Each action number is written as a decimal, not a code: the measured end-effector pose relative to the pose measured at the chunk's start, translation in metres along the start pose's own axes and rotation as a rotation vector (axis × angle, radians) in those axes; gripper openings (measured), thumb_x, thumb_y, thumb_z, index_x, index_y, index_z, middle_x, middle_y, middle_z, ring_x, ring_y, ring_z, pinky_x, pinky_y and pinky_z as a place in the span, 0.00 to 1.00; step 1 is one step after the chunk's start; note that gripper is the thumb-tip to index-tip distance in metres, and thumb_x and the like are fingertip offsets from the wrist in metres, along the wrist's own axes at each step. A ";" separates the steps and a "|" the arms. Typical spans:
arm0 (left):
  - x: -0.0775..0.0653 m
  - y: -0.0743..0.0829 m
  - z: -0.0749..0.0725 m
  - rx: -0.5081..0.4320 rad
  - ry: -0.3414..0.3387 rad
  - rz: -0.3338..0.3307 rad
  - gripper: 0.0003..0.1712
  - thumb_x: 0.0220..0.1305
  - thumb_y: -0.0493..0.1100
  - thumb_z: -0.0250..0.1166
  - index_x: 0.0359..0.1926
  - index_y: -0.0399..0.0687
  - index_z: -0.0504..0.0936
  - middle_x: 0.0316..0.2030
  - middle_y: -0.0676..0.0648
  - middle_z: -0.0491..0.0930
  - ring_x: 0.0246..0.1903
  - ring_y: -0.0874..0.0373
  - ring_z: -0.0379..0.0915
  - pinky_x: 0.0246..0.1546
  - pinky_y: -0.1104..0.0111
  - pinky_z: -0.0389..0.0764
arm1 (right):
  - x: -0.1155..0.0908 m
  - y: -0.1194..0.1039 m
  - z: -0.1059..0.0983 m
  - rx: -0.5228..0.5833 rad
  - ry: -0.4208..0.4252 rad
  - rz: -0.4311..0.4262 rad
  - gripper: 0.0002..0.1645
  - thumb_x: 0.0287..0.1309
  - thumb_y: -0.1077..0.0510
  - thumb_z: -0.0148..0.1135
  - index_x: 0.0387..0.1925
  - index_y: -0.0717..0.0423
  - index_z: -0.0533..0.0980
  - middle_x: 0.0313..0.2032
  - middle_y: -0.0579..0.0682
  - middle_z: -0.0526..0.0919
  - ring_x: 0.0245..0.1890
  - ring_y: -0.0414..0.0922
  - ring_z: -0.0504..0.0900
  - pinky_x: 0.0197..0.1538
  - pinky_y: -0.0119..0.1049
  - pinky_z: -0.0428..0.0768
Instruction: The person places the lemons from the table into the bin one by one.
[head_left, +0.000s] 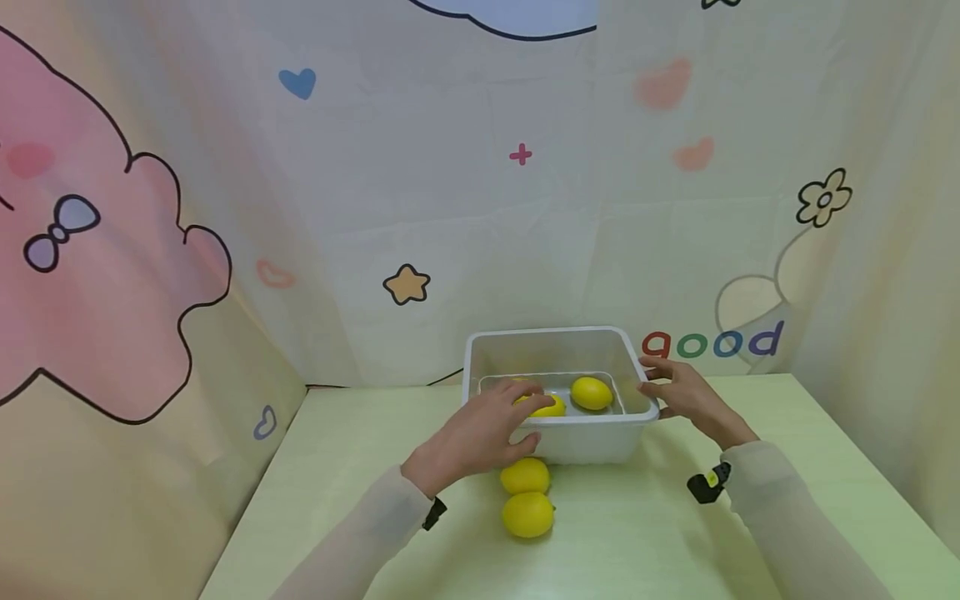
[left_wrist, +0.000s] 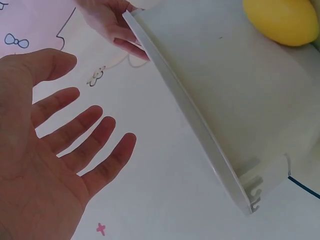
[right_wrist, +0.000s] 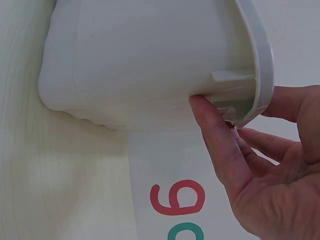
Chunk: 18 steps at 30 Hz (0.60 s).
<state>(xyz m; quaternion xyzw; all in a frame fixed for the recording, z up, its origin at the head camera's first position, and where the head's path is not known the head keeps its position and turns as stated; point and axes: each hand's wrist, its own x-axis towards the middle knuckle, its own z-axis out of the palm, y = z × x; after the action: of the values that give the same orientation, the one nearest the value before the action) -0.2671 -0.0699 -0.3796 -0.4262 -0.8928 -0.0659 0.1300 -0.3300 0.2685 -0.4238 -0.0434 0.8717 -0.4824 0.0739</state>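
A white plastic box [head_left: 577,440] stands on the table with yellow lemons inside. One lemon [head_left: 592,393] lies toward its right side; another lemon [head_left: 552,406] is partly covered by my left hand [head_left: 483,425]. That hand hovers over the front left of the box, and in the left wrist view its fingers [left_wrist: 95,122] are spread and hold nothing. At the box's right front corner, my right hand [head_left: 693,400] grips the rim. The right wrist view shows one finger [right_wrist: 220,140] against the outer wall under the rim, with others on the far side.
Two more lemons lie in a line on the table before the box, a nearer lemon [head_left: 528,514] and a farther lemon [head_left: 526,477] close to the box front. A printed curtain [head_left: 450,192] hangs behind the pale table [head_left: 360,442].
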 end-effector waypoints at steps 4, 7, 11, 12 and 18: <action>-0.007 0.005 0.003 0.003 0.023 0.055 0.26 0.68 0.51 0.60 0.65 0.56 0.72 0.63 0.50 0.73 0.60 0.56 0.73 0.57 0.64 0.80 | -0.001 -0.001 0.000 0.001 0.002 -0.005 0.41 0.68 0.56 0.58 0.74 0.63 0.53 0.66 0.71 0.64 0.60 0.67 0.71 0.46 0.47 0.86; -0.013 0.009 0.007 -0.020 0.011 0.074 0.26 0.67 0.50 0.61 0.65 0.56 0.72 0.61 0.51 0.74 0.57 0.57 0.74 0.55 0.68 0.80 | -0.001 -0.001 0.000 0.001 0.002 0.000 0.40 0.68 0.56 0.57 0.74 0.63 0.53 0.66 0.71 0.64 0.60 0.67 0.72 0.46 0.47 0.86; -0.021 0.015 0.012 -0.033 -0.014 0.099 0.25 0.67 0.50 0.61 0.64 0.55 0.74 0.61 0.51 0.74 0.57 0.58 0.74 0.53 0.71 0.80 | -0.001 0.000 0.000 0.002 0.000 0.008 0.39 0.68 0.56 0.57 0.74 0.63 0.54 0.65 0.71 0.64 0.59 0.67 0.72 0.46 0.47 0.86; -0.023 0.016 0.013 -0.033 -0.018 0.106 0.25 0.67 0.50 0.61 0.64 0.55 0.74 0.62 0.51 0.74 0.58 0.58 0.74 0.53 0.71 0.80 | -0.001 0.000 0.000 0.002 0.000 0.007 0.39 0.68 0.56 0.57 0.74 0.63 0.54 0.65 0.71 0.64 0.59 0.67 0.72 0.46 0.47 0.86; -0.029 0.020 0.022 -0.026 -0.051 0.130 0.25 0.67 0.51 0.61 0.63 0.55 0.73 0.62 0.52 0.74 0.57 0.59 0.74 0.57 0.69 0.78 | -0.001 -0.001 0.000 -0.003 -0.001 0.000 0.40 0.68 0.56 0.56 0.74 0.63 0.53 0.66 0.71 0.63 0.61 0.67 0.71 0.46 0.47 0.86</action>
<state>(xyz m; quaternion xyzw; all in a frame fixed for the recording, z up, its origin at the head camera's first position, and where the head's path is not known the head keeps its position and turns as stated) -0.2379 -0.0742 -0.4094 -0.4865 -0.8653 -0.0580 0.1057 -0.3294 0.2684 -0.4230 -0.0439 0.8725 -0.4809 0.0741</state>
